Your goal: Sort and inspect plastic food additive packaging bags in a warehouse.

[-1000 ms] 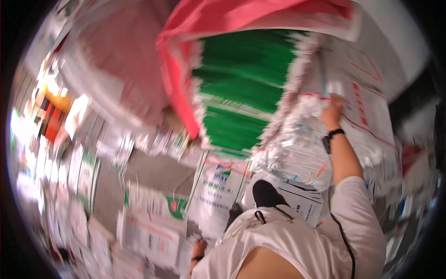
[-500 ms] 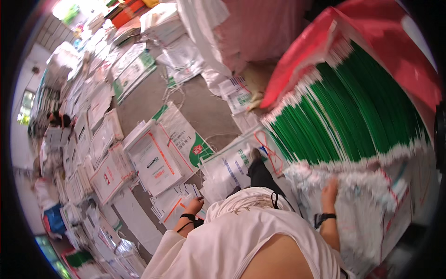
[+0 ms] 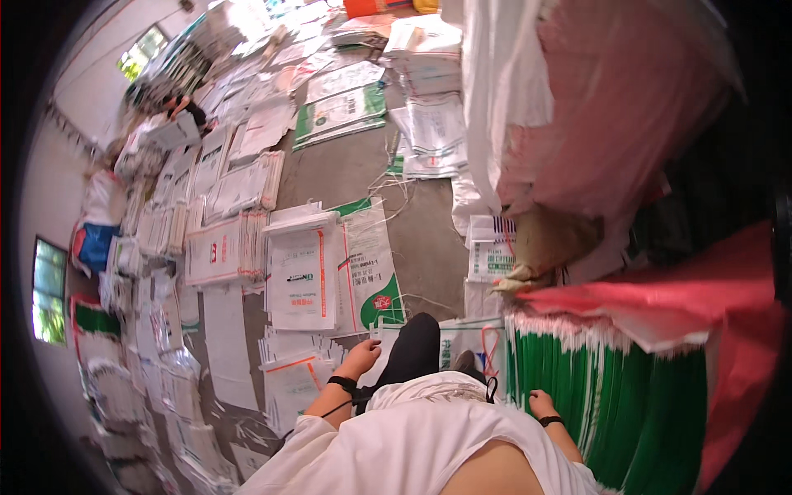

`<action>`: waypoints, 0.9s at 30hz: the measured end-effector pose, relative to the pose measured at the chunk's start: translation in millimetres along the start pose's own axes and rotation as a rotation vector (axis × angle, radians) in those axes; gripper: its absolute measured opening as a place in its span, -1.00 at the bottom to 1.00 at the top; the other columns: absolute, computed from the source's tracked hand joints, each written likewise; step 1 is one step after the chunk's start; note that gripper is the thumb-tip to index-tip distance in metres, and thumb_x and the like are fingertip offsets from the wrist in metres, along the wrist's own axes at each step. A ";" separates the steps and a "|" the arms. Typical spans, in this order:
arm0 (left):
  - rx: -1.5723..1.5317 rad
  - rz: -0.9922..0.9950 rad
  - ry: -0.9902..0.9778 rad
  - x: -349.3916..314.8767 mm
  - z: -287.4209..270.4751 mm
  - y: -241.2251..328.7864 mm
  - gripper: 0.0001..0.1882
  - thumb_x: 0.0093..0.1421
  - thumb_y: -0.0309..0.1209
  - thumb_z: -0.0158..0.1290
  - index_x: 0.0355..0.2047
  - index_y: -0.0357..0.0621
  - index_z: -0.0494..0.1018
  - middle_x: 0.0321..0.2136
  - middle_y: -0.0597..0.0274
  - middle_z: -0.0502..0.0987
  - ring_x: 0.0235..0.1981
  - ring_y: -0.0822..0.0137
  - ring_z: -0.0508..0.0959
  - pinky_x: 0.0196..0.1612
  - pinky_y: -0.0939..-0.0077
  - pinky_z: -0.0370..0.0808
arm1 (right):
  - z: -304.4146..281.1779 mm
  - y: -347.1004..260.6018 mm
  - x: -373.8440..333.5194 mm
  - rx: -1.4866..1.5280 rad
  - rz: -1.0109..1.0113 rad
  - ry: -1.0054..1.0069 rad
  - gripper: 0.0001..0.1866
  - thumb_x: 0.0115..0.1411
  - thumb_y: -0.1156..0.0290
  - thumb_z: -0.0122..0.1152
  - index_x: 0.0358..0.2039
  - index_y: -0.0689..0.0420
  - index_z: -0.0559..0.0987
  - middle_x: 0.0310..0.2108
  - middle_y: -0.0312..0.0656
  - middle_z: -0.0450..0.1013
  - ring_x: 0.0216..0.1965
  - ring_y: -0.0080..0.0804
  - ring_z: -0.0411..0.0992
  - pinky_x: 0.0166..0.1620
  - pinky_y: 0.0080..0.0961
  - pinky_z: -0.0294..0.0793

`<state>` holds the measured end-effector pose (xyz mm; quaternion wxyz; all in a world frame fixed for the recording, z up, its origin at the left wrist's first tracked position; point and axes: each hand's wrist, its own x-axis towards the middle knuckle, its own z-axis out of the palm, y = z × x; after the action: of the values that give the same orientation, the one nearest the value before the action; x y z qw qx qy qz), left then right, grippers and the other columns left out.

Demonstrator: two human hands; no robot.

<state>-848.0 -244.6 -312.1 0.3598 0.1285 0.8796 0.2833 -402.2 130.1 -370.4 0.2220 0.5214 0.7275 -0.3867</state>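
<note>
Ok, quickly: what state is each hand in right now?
Left hand: near the knee, seemingly empty; open or closed can't be told.
Right hand: by the green stack, seemingly empty; open or closed can't be told.

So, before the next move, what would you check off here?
- Left hand with black wristband, empty: cannot tell, palm hidden.
- Right hand with dark wristband, touching the tall stack of green sheets with frayed white edges: cannot tell; they overlap in view.
- Those green sheets exposed: ok, a broad green face shows.
- White flat bags with an orange stripe stacked neatly: ok, roughly aligned.
- Grey floor free of tangled white string: not ok.
</note>
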 end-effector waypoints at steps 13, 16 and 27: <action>0.666 -0.021 -0.483 92.5 -54.8 -162.5 -0.73 0.13 -0.34 0.01 -0.27 -0.18 0.63 -0.15 -0.10 0.63 -0.14 -0.10 0.63 -0.05 0.11 0.57 | -89.4 -263.9 218.9 0.209 -0.200 0.046 -0.60 0.25 0.40 0.08 0.05 0.32 0.55 -0.04 0.02 0.57 -0.18 -0.25 0.60 -0.06 -0.37 0.55; -0.113 -0.367 -0.058 162.1 -114.6 -112.0 -0.57 0.16 -0.23 -0.05 -0.10 -0.22 0.60 -0.14 -0.23 0.60 -0.11 -0.11 0.62 -0.03 0.11 0.56 | -91.7 -384.1 215.9 0.018 -0.172 -0.343 -0.62 0.28 0.38 0.08 0.05 0.25 0.57 -0.03 -0.03 0.57 -0.14 -0.29 0.59 -0.06 -0.40 0.55; -0.581 -0.185 0.342 422.8 -289.7 37.7 -0.56 0.28 -0.26 0.04 0.08 -0.28 0.50 -0.11 -0.09 0.64 -0.10 0.17 0.65 -0.03 0.36 0.54 | -144.4 -526.9 364.9 -0.096 -0.345 -0.193 -0.62 0.28 0.46 0.07 0.09 0.26 0.55 -0.17 -0.05 0.59 -0.24 -0.39 0.58 -0.12 -0.46 0.57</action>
<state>-1351.0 -150.0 -358.4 0.2529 -0.1088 0.8178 0.5054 -1011.4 376.2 -374.0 0.2458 0.3384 0.7988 -0.4323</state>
